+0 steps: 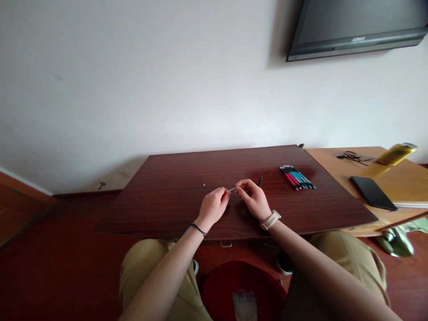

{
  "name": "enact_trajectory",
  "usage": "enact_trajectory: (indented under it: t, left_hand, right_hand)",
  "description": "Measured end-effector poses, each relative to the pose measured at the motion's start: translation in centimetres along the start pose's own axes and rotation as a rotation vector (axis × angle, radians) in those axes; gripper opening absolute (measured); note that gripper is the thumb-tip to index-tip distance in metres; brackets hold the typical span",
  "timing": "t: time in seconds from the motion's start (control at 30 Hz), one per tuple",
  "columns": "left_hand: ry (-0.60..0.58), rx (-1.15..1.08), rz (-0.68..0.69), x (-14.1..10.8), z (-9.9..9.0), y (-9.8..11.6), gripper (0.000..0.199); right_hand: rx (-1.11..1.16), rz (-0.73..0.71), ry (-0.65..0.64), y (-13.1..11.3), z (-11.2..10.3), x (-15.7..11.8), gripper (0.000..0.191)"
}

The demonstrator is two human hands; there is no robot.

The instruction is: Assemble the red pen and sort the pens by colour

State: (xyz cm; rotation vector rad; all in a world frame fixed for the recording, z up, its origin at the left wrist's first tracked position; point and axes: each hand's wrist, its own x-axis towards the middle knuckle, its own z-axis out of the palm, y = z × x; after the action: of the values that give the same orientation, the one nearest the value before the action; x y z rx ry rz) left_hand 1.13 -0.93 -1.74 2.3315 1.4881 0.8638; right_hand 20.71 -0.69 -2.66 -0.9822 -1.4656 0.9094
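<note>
My left hand (214, 206) is closed in a pinch around the red end of a slim pen part (231, 190). From the other side, the fingertips of my right hand (254, 199) pinch its thin, pale end. Just past my right hand, a black pen piece (260, 180) shows, partly hidden by the fingers. A tiny white piece (204, 185) lies on the dark wooden table (180, 178), up and left of my left hand. To the right, several pens (297, 177) with red, blue and black barrels lie side by side in a row.
A lighter side table (409, 178) adjoins on the right, bearing a black phone (373, 192), a coiled black cable (352, 156) and a yellow can (396, 154). Between my knees stands a red bin (217, 285) with clear plastic inside. A television (357, 26) hangs above.
</note>
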Motion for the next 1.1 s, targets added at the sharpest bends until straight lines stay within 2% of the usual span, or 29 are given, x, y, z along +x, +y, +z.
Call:
enact_trajectory:
  t: [0.17,0.23,0.4,0.53,0.6,0.67,0.73,0.8,0.87,0.93,1.0,1.1]
  left_hand:
    - [-0.005,-0.016,0.024,0.0,0.1,-0.2,0.024]
    - [-0.004,-0.037,0.025,0.0,0.1,-0.2,0.024]
    - [0.011,-0.124,-0.001,0.0,-0.2,-0.3,0.026]
    - [0.022,-0.164,-0.014,-0.2,-0.4,-0.3,0.028]
    - [0.028,-0.168,-0.018,-0.2,-0.4,-0.4,0.029]
    - [0.033,-0.172,-0.023,-0.2,-0.4,-0.4,0.029]
    - [0.036,-0.177,-0.026,-0.3,-0.4,-0.4,0.029]
    - [0.035,-0.179,-0.024,-0.3,-0.4,-0.5,0.029]
    - [0.034,-0.176,-0.024,-0.3,-0.4,-0.7,0.029]
    - [0.032,-0.169,-0.027,-0.4,-0.4,-0.8,0.030]
    - [0.029,-0.160,-0.030,-0.4,-0.4,-0.8,0.030]
    - [0.021,-0.150,-0.028,-0.4,-0.4,-0.8,0.029]
  right_hand:
    - [-0.068,0.023,-0.128,0.3,0.1,0.1,0.027]
    - [-0.065,0.020,-0.134,0.3,0.2,0.1,0.027]
    - [-0.058,-0.020,0.042,-0.6,-0.7,0.3,0.032]
    - [-0.178,-0.047,0.274,-1.0,-3.9,1.4,0.036]
    - [-0.257,-0.019,0.325,-0.5,-5.9,2.1,0.044]
    - [-0.311,0.043,0.296,0.3,-7.6,2.8,0.054]
    - [-0.362,0.120,0.210,1.4,-8.8,3.1,0.059]
    - [-0.427,0.173,0.107,2.4,-9.3,3.4,0.053]
    - [-0.490,0.190,0.042,3.1,-9.2,3.5,0.039]
    - [-0.516,0.193,0.038,3.4,-8.8,3.5,0.031]
    - [-0.463,0.201,0.075,3.1,-8.2,3.5,0.033]
    - [-0.211,0.221,0.091,2.0,-7.0,3.2,0.043]
